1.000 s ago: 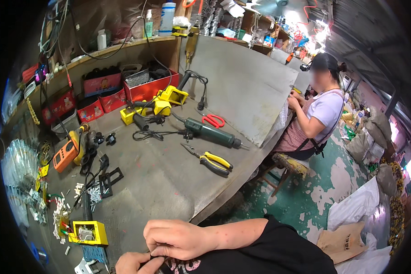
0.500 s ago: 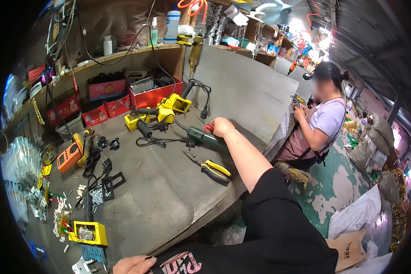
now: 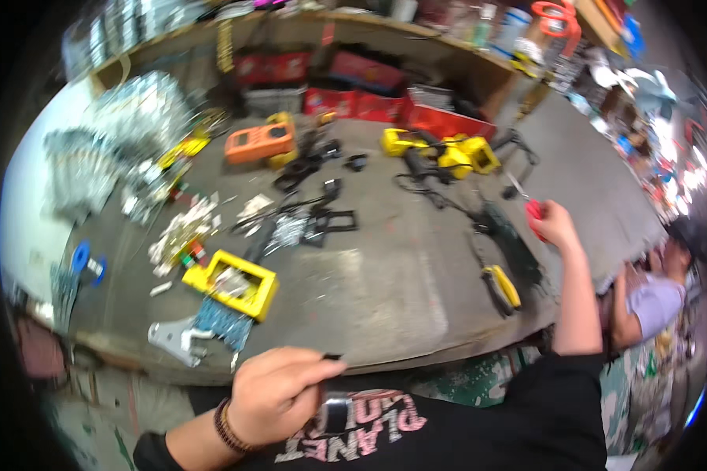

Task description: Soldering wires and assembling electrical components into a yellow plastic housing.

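Observation:
Out at the right side of the workbench, my right hand point(image 3: 558, 225) is closed round the red handle of a screwdriver point(image 3: 535, 213). Its thin shaft points toward the back of the bench. By that hand lie a dark green power tool point(image 3: 511, 243) and pliers with yellow and black handles point(image 3: 501, 289). My left hand point(image 3: 279, 396) is in front of my body at the bench's near edge, fingers pinched together. A small dark, shiny thing point(image 3: 336, 412) shows beneath its fingers, too blurred to name. Nearest to it is an open yellow box point(image 3: 265, 297) with wiring inside.
A blue terminal-like piece point(image 3: 224, 322) and a metal bracket point(image 3: 173, 339) lie at the near edge. An orange meter point(image 3: 259, 144), loose white parts point(image 3: 184, 231), black frames point(image 3: 339, 220) and yellow housings point(image 3: 456, 157) cover the bench. A person point(image 3: 653, 294) stands at the right.
The view has swung left. My right hand has lifted the screwdriver from beside the power tool. My left hand has come up into fuller view, fingers pinched.

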